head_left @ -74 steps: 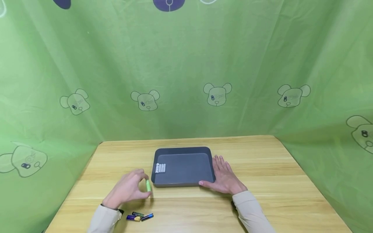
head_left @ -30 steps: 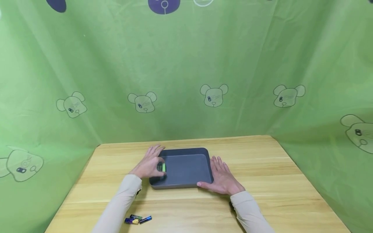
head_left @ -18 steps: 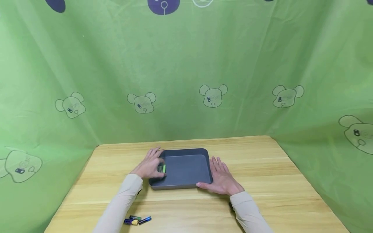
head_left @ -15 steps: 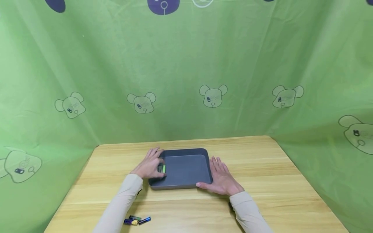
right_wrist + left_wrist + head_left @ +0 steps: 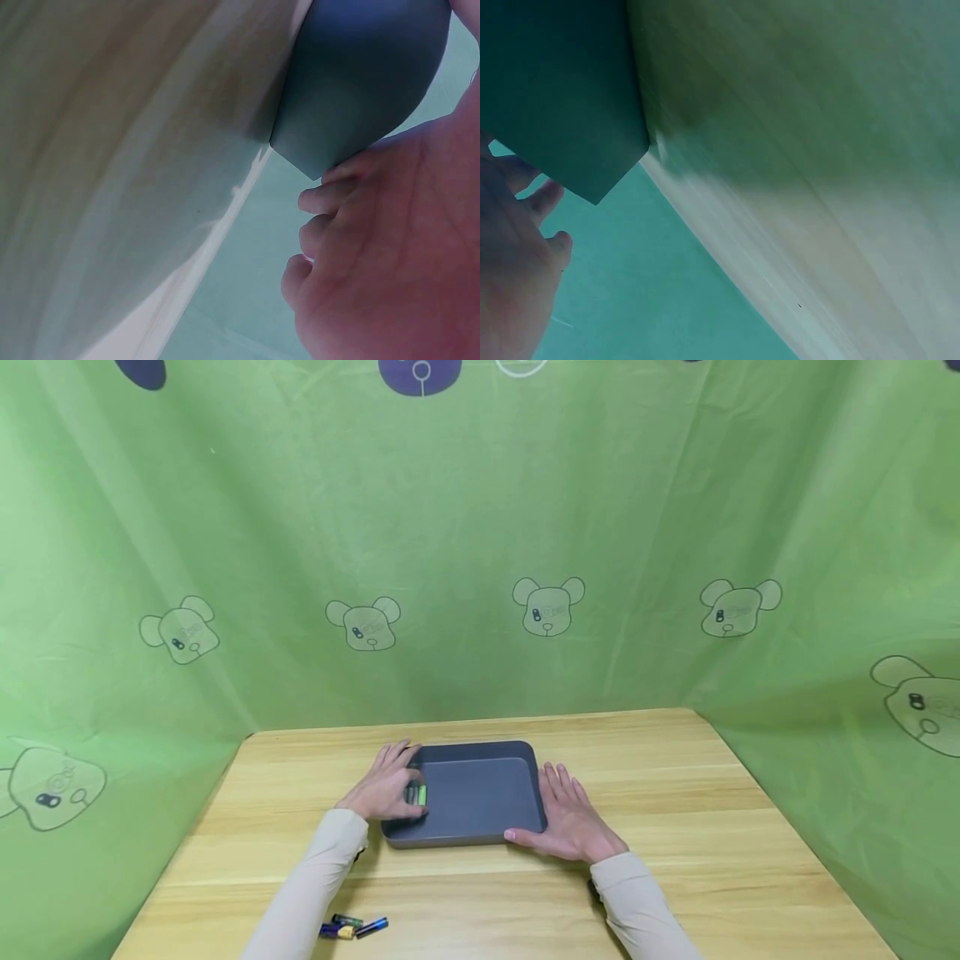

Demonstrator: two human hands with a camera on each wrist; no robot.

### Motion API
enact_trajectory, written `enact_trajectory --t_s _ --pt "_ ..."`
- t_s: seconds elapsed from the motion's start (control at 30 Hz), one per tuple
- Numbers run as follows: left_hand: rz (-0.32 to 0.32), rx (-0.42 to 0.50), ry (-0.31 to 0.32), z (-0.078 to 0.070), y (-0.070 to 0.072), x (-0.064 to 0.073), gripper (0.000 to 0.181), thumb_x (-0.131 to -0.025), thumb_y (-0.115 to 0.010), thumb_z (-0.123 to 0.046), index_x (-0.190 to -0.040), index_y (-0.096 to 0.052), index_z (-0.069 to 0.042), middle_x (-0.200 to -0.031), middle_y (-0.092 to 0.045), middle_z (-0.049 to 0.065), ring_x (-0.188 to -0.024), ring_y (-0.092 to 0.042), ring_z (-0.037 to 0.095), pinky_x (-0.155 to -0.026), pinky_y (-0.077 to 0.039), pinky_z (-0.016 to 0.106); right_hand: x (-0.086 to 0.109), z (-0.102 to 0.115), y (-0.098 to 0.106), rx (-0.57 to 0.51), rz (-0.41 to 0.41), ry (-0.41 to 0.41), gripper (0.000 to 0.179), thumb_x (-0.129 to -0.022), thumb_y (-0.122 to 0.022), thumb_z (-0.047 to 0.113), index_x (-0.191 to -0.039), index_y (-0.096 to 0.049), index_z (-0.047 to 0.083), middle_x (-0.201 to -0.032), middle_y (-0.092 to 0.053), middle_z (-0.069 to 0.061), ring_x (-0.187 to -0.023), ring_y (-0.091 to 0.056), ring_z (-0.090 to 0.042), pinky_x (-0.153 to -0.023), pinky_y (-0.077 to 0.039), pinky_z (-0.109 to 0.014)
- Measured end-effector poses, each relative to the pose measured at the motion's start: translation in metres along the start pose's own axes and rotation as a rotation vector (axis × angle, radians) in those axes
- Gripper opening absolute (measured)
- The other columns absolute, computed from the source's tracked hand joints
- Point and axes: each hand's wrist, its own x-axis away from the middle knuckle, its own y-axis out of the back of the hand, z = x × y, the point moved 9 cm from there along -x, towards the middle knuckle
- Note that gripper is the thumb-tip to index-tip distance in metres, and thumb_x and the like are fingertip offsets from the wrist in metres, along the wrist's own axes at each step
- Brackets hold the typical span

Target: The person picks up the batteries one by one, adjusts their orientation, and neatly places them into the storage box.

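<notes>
At the left end of the dark grey tray (image 5: 480,840), my left hand (image 5: 381,789) reaches over the wall and pinches a bright green battery (image 5: 422,796) between thumb and forefinger. The battery lies lengthwise beside a row of pale batteries (image 5: 411,795), mostly covered by the hand. My right hand (image 5: 572,820) rests against the tray's right wall with straight fingers, its thumb at the front rim. In the left wrist view the left hand (image 5: 514,255) shows beside the tray wall (image 5: 562,97); the right wrist view has the right hand (image 5: 397,240) against the tray (image 5: 360,75).
On the wooden table (image 5: 480,910), a small pile of loose batteries lies near the front left: a blue and black battery (image 5: 372,927), a dark green one (image 5: 347,921) and a purple and yellow one (image 5: 337,932). Green curtain (image 5: 465,677) surrounds the table behind and at both sides.
My left hand has carried the green battery from left of the tray into its left end, then nearly stopped there. The right hand has kept its place at the tray.
</notes>
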Motion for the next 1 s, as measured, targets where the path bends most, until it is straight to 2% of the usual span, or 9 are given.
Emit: enact_trajectory --t_s 0.23,0.5,0.63,0.8,0.93,1.0 --pt "-0.007 0.008 -0.001 0.001 -0.001 0.000 0.049 -0.076 -0.081 -0.051 -0.104 -0.078 -0.011 -0.160 -0.041 0.027 -0.154 -0.029 0.048 -0.125 -0.017 0.072 0.000 0.000 0.000 -0.001 -0.001 0.002 0.131 -0.082 -0.058 0.084 -0.162 -0.007 -0.006 -0.172 -0.005 -0.026 -0.162 -0.002 -0.044 -0.132 -0.009 -0.059" --pt "-0.009 0.026 0.017 0.003 0.003 0.003 0.056 -0.077 -0.081 -0.053 -0.113 -0.076 -0.010 -0.161 -0.041 0.025 -0.152 -0.031 0.049 -0.123 -0.020 0.074 0.000 0.001 0.000 0.003 0.004 -0.004 0.131 -0.082 -0.057 0.084 -0.162 -0.006 -0.006 -0.172 -0.004 -0.026 -0.162 -0.002 -0.043 -0.132 -0.008 -0.058" --pt "-0.032 0.040 0.025 0.004 0.009 0.011 0.056 -0.080 -0.077 -0.051 -0.116 -0.075 -0.009 -0.160 -0.043 0.025 -0.150 -0.035 0.050 -0.120 -0.022 0.076 0.002 0.001 -0.003 0.002 0.017 -0.003 0.131 -0.082 -0.056 0.085 -0.162 -0.006 -0.006 -0.172 -0.004 -0.026 -0.162 -0.002 -0.043 -0.132 -0.008 -0.058" --pt "-0.078 0.058 0.059 0.007 0.026 0.022 0.052 -0.085 -0.074 -0.047 -0.119 -0.075 -0.007 -0.159 -0.046 0.021 -0.148 -0.038 0.048 -0.122 -0.022 0.074 0.002 0.002 -0.002 0.008 0.012 0.012 0.130 -0.083 -0.056 0.084 -0.162 -0.006 -0.006 -0.172 -0.005 -0.027 -0.161 -0.002 -0.044 -0.132 -0.008 -0.059" --pt "-0.106 0.081 0.125 0.014 0.039 0.036 0.048 -0.088 -0.075 -0.042 -0.120 -0.074 -0.006 -0.154 -0.052 0.019 -0.145 -0.044 0.042 -0.124 -0.026 0.066 0.001 0.002 0.001 0.003 0.004 0.014 0.130 -0.083 -0.056 0.084 -0.162 -0.007 -0.007 -0.172 -0.006 -0.028 -0.161 -0.003 -0.044 -0.132 -0.009 -0.060" --pt "-0.107 0.091 0.161 0.017 0.043 0.045 0.046 -0.089 -0.075 -0.040 -0.121 -0.073 -0.006 -0.150 -0.057 0.019 -0.141 -0.050 0.040 -0.123 -0.032 0.062 0.000 0.001 0.001 0.003 0.003 0.010 0.131 -0.082 -0.057 0.085 -0.162 -0.008 -0.007 -0.172 -0.007 -0.027 -0.162 -0.003 -0.044 -0.132 -0.009 -0.059"
